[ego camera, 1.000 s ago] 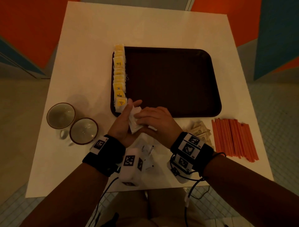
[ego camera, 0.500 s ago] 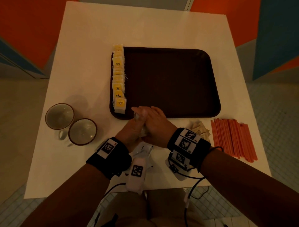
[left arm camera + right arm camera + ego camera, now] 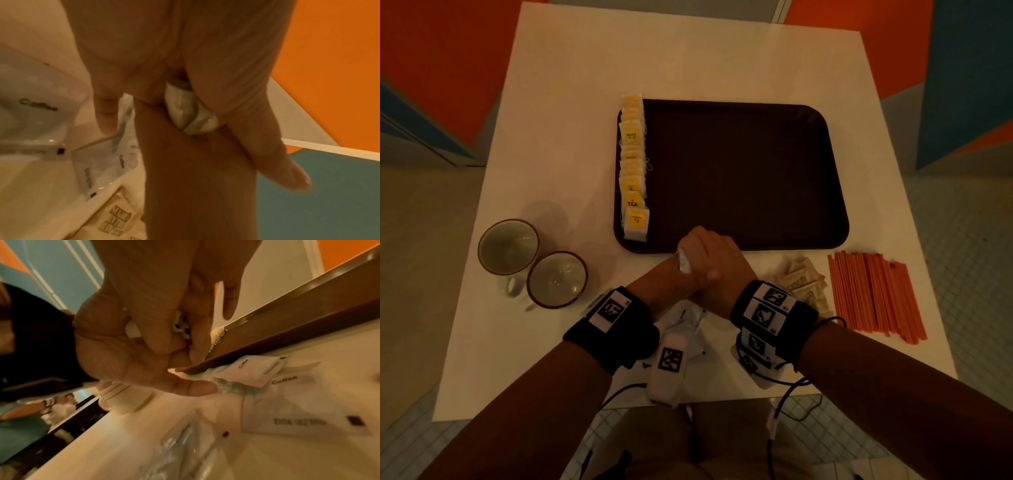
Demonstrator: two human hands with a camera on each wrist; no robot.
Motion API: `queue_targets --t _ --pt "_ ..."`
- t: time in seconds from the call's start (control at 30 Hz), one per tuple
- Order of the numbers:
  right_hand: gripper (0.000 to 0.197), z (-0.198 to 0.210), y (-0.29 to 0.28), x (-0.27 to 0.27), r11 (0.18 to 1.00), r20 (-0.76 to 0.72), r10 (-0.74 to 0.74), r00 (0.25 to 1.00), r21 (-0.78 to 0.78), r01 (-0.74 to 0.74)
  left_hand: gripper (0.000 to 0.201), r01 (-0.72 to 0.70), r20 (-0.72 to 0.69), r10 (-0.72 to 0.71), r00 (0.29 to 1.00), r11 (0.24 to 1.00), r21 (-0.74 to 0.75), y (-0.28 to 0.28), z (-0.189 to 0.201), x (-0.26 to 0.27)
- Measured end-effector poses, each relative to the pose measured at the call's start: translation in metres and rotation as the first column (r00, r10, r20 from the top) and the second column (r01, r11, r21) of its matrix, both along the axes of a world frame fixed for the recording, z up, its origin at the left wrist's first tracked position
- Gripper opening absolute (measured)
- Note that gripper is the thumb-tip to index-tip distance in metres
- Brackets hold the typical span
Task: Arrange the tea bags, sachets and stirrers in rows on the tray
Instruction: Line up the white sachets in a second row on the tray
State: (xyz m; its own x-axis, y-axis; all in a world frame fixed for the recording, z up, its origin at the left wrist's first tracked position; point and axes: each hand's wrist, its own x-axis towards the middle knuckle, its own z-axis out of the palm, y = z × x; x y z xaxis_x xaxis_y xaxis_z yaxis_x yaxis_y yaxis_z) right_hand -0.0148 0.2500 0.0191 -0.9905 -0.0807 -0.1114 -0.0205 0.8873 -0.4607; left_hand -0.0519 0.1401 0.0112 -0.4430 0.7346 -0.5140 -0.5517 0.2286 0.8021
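Where both hands [image 3: 697, 265] meet, white sachets [image 3: 683, 263] sit clasped (edges showing)

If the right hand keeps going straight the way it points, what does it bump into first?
Probably the tray. The right hand, gripping white sachets together with the left hand, points at its near rim. How high the hand is stays unclear, so it might pass above the rim.

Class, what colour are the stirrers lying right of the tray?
Orange stirrers; the head view shows them best.
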Motion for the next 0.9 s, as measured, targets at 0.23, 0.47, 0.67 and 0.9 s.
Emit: queue_targets --t 0.23,0.47,0.67,0.9 --pt "0.101 0.011 0.027 0.007 0.898 0.124 -0.014 0.992 -0.436 0.067 0.01 -0.344 0.065 0.339 0.939 0.934 0.1 -0.002 0.009 -0.012" --pt "0.046 0.018 0.014 0.01 0.254 0.429 -0.203 0.88 -0.845 0.471 0.061 -0.366 0.034 0.365 0.931 0.922 0.128 -0.005 0.009 -0.016" --pt "0.035 0.027 0.004 0.01 0.13 0.464 -0.116 0.878 -0.869 0.477 0.082 -0.38 0.028 0.381 0.924 0.909 0.172 -0.008 0.012 -0.02" --pt "0.034 0.027 0.004 0.005 0.089 0.461 -0.206 0.863 -0.869 0.486 0.052 -0.318 -0.368 0.352 0.861 0.936 0.15 -0.003 0.021 -0.024"
